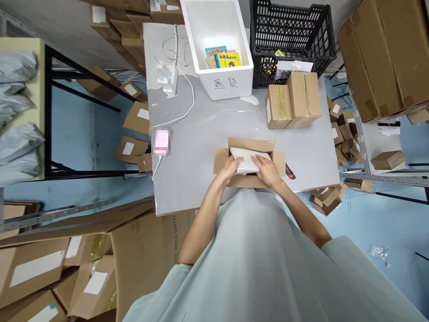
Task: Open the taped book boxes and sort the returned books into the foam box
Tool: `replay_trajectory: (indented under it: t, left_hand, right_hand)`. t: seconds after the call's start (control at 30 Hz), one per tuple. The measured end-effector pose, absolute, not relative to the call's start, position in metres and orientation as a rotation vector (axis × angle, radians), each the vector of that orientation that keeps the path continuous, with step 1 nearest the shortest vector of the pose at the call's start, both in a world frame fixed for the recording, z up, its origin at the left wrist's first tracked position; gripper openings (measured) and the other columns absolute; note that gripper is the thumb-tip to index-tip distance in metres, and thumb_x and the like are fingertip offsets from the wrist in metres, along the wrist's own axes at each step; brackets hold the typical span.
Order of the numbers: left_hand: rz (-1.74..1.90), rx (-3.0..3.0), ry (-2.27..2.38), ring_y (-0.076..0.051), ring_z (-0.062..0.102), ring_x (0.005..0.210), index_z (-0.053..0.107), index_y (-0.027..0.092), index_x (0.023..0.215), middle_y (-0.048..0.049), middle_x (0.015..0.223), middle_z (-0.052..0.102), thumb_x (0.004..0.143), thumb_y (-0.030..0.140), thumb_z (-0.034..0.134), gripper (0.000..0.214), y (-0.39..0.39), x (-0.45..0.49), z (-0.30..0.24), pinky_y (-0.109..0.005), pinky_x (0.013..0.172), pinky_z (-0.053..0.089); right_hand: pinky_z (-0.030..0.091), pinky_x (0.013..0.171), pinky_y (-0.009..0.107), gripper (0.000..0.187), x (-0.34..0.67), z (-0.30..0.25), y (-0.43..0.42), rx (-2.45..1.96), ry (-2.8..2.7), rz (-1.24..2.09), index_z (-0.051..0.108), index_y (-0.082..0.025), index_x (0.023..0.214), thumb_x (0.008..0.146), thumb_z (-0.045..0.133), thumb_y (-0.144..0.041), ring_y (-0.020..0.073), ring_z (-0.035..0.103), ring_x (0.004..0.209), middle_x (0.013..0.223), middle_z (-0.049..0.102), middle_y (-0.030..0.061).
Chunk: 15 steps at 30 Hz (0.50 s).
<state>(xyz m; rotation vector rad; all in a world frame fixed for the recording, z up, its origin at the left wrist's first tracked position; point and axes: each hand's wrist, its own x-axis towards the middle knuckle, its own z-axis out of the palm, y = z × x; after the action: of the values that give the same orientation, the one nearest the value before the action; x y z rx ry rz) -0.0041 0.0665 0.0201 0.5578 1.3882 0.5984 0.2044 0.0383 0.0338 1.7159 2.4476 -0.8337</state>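
An opened cardboard box [252,144] lies near the table's front edge with its flaps spread outward. A white wrapped package [247,160] sits tilted at the mouth of this box. At its left end my left hand [231,169] grips it, thumb on top and fingers partly hidden beneath. My right hand [267,170] holds the right end, thumb over the upper face. What lies under the package inside the box is hidden. A red and black box cutter [290,171] rests on the table just right of the box.
Two closed cartons [304,100] stand at the table's right, before a black plastic crate [291,44]. A white foam bin [219,82] with booklets is at the back. On the left lie a power strip [171,78] and a cabled, blurred-out device [161,142]. Boxes crowd both sides.
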Motion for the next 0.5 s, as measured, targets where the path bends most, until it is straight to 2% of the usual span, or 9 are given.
replay_trajectory:
  t: [0.13, 0.2, 0.27, 0.3, 0.37, 0.4, 0.5]
  left_hand:
    - [0.741, 0.787, 1.351, -0.028, 0.077, 0.097, 0.073, 0.017, 0.119, -0.0128, 0.104, 0.077, 0.105, 0.072, 0.054, 0.060, 0.049, -0.023, 0.055, -0.043, 0.092, 0.067]
    - [0.800, 0.995, 1.514, -0.032, 0.075, 0.114, 0.074, 0.018, 0.122, -0.0151, 0.116, 0.077, 0.107, 0.070, 0.051, 0.058, 0.041, -0.034, 0.057, -0.049, 0.110, 0.061]
    - [0.782, 1.208, 1.724, -0.037, 0.063, 0.141, 0.072, 0.019, 0.133, -0.0184, 0.141, 0.071, 0.105, 0.058, 0.060, 0.049, 0.036, -0.044, 0.049, -0.054, 0.128, 0.045]
    - [0.748, 1.283, 1.811, -0.040, 0.053, 0.152, 0.068, 0.019, 0.140, -0.0205, 0.154, 0.064, 0.102, 0.053, 0.066, 0.051, 0.033, -0.048, 0.041, -0.057, 0.133, 0.037]
    - [0.672, 1.306, 1.936, -0.043, 0.038, 0.164, 0.057, 0.014, 0.154, -0.0254, 0.169, 0.049, 0.096, 0.045, 0.073, 0.068, 0.030, -0.055, 0.023, -0.060, 0.137, 0.029]
    - [0.639, 1.246, 1.982, -0.044, 0.037, 0.165, 0.051, 0.012, 0.159, -0.0276, 0.171, 0.046, 0.093, 0.043, 0.076, 0.077, 0.029, -0.058, 0.014, -0.060, 0.137, 0.029]
    - [0.593, 0.950, 1.997, -0.043, 0.056, 0.152, 0.042, 0.011, 0.163, -0.0297, 0.162, 0.055, 0.090, 0.043, 0.078, 0.088, 0.026, -0.065, -0.008, -0.058, 0.128, 0.045]
  right_hand:
    - [0.047, 0.129, 0.043, 0.078, 0.215, 0.060, 0.021, 1.984, 2.521, -0.952, 0.052, -0.023, 0.168, 0.092, 0.054, -0.008, 0.0287, 0.058, 0.153, 0.172, 0.056, 0.0068]
    - [0.055, 0.120, 0.042, 0.062, 0.222, 0.069, 0.013, 2.245, 2.450, -1.143, 0.065, -0.023, 0.157, 0.096, 0.055, -0.017, 0.0310, 0.067, 0.142, 0.158, 0.068, 0.0055]
    - [0.061, 0.108, 0.042, 0.042, 0.229, 0.075, 0.005, 2.569, 2.266, -1.400, 0.079, -0.019, 0.134, 0.100, 0.062, -0.036, 0.0355, 0.075, 0.124, 0.132, 0.082, 0.0085]
    - [0.063, 0.104, 0.043, 0.041, 0.232, 0.077, 0.001, 2.720, 2.150, -1.545, 0.082, -0.017, 0.122, 0.099, 0.067, -0.047, 0.0369, 0.077, 0.117, 0.120, 0.084, 0.0099]
    - [0.063, 0.101, 0.045, 0.049, 0.239, 0.079, -0.007, 2.949, 1.918, -1.826, 0.083, -0.015, 0.108, 0.092, 0.076, -0.062, 0.0378, 0.078, 0.112, 0.109, 0.086, 0.0119]
    - [0.063, 0.102, 0.046, 0.053, 0.242, 0.080, -0.011, 3.017, 1.823, -1.941, 0.083, -0.015, 0.107, 0.088, 0.078, -0.065, 0.0376, 0.078, 0.114, 0.110, 0.086, 0.0131]
    - [0.060, 0.109, 0.050, 0.061, 0.249, 0.079, -0.022, 3.120, 1.615, -2.089, 0.082, -0.015, 0.109, 0.083, 0.083, -0.070, 0.0370, 0.078, 0.119, 0.118, 0.085, 0.0167]
